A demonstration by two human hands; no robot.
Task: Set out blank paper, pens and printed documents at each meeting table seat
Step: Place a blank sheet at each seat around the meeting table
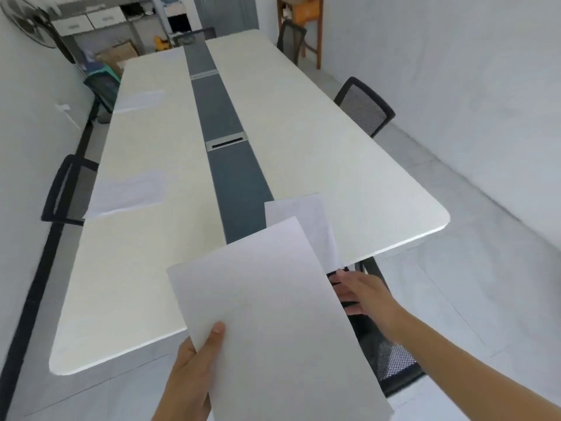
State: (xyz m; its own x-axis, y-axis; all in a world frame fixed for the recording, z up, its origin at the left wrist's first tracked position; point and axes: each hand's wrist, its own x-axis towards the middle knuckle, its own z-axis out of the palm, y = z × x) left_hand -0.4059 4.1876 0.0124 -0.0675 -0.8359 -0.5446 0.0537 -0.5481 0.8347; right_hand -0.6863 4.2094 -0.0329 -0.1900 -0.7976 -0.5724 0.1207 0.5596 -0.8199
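Observation:
My left hand (194, 369) grips a stack of blank white paper (273, 323) by its lower left edge, thumb on top, above the near end of the long white meeting table (334, 165). A single blank sheet (300, 223) lies at the table's near end, its lower corner reaching past the edge. My right hand (364, 294) reaches in below that sheet, over the top of a black mesh chair (391, 357); its fingertips are hidden behind the stack. Blank sheets lie at left-side seats (127, 196) (139, 100). I see no pens or printed documents.
A dark strip with metal cable hatches (226, 142) runs down the table's middle. Black chairs stand at the left (69, 189) and the right (364, 106), more at the far end. A fan (27, 19), shelves and boxes fill the far left corner.

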